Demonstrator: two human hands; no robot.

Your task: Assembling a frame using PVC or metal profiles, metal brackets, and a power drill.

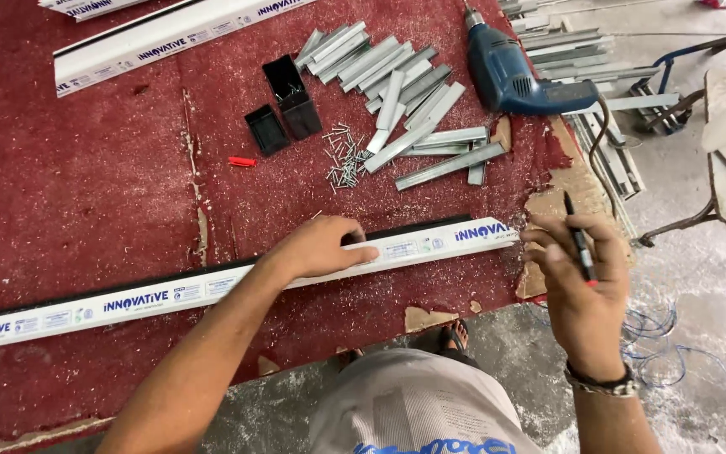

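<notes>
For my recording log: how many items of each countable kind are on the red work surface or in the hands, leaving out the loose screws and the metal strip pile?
White wrapped profiles: 3
Black plastic pieces: 3
Blue drill: 1
Marker pen: 1
Red small piece: 1
Total: 9

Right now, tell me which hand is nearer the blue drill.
Right. The right hand, holding a black marker, sits below the blue drill, near the table's right edge. The left hand rests on the long white strip, farther left of it.

blue drill (514, 71), metal brackets (397, 80), screws (344, 158)
</notes>
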